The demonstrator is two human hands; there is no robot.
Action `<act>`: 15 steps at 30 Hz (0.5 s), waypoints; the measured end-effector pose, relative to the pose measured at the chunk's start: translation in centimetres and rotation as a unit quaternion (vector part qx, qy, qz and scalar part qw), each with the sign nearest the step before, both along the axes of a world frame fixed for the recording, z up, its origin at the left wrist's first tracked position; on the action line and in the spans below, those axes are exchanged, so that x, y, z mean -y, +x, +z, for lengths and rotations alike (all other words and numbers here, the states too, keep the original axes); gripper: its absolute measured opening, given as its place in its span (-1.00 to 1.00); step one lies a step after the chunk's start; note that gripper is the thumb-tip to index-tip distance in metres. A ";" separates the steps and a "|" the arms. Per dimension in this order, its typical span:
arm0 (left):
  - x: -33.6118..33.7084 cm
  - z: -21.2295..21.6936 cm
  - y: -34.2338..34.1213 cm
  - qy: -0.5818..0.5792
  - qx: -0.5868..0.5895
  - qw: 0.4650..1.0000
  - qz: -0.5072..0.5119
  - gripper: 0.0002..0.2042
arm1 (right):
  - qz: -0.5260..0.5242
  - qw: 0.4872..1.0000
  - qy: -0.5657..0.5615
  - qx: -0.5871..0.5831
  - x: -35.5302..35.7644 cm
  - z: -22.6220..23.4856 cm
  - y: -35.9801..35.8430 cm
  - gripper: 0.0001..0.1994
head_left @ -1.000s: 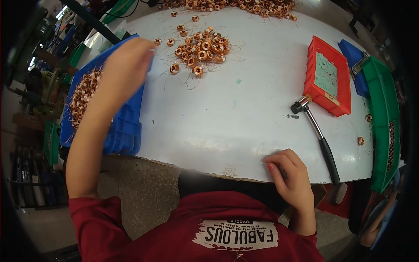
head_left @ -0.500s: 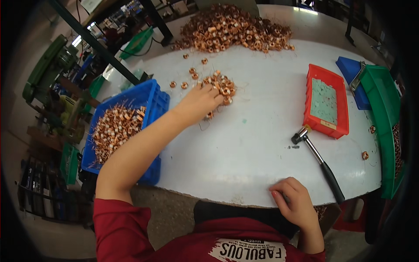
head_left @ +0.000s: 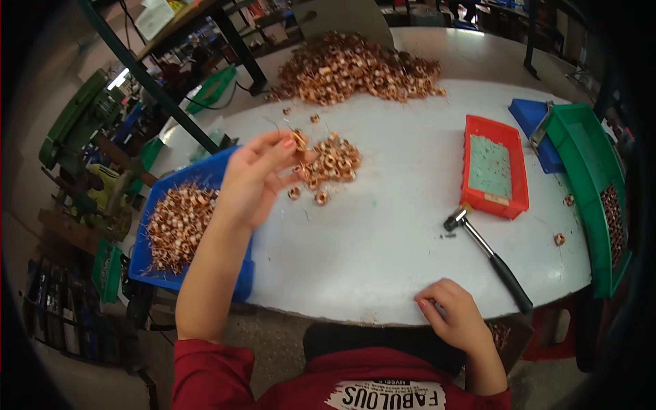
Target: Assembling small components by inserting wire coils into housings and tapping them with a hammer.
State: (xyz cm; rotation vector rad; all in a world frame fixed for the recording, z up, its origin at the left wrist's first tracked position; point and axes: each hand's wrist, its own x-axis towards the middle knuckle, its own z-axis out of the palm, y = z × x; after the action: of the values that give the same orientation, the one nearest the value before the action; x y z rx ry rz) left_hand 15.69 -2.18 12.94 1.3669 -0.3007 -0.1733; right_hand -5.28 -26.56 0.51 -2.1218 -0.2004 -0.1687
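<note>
My left hand [head_left: 256, 179] pinches one copper coil [head_left: 298, 141] above the small pile [head_left: 328, 164], frame centre-left, blue bin [head_left: 205, 179] just beside. Right hand [head_left: 456, 316] curled, steadying at the worktop [head_left: 383, 239] edge.

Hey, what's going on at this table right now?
A person is working through small copper coils at a white table. The left hand is raised above a small pile of coils, pinching one copper coil in its fingers. The right hand rests at the table's near edge. A blue bin of coils sits left; a hammer lies right.
</note>
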 end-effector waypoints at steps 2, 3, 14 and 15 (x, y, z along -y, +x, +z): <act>0.5 -2.5 -3.4 -0.082 -0.097 0.989 -0.070 -0.79 | 0.004 1.000 0.003 -0.012 0.3 0.3 0.3 -0.91; 1.1 -4.1 -5.4 -0.125 -0.143 0.974 -0.123 -0.74 | 0.010 0.999 0.020 -0.037 0.3 0.7 0.4 -0.91; 4.4 -13.5 -14.8 -0.314 -0.331 0.813 -0.361 -0.72 | 0.038 0.936 0.336 -0.098 -0.3 1.3 2.9 -0.84; 4.3 -13.6 -15.0 -0.317 -0.337 0.812 -0.356 -0.72 | 0.037 0.935 0.337 -0.106 -0.3 1.1 2.9 -0.84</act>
State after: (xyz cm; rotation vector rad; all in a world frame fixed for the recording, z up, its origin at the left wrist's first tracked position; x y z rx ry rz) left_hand 0.73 -6.48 -0.68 0.4065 -0.2206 -1.0669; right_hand -2.37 -26.21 1.57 -1.4306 -0.0763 0.0397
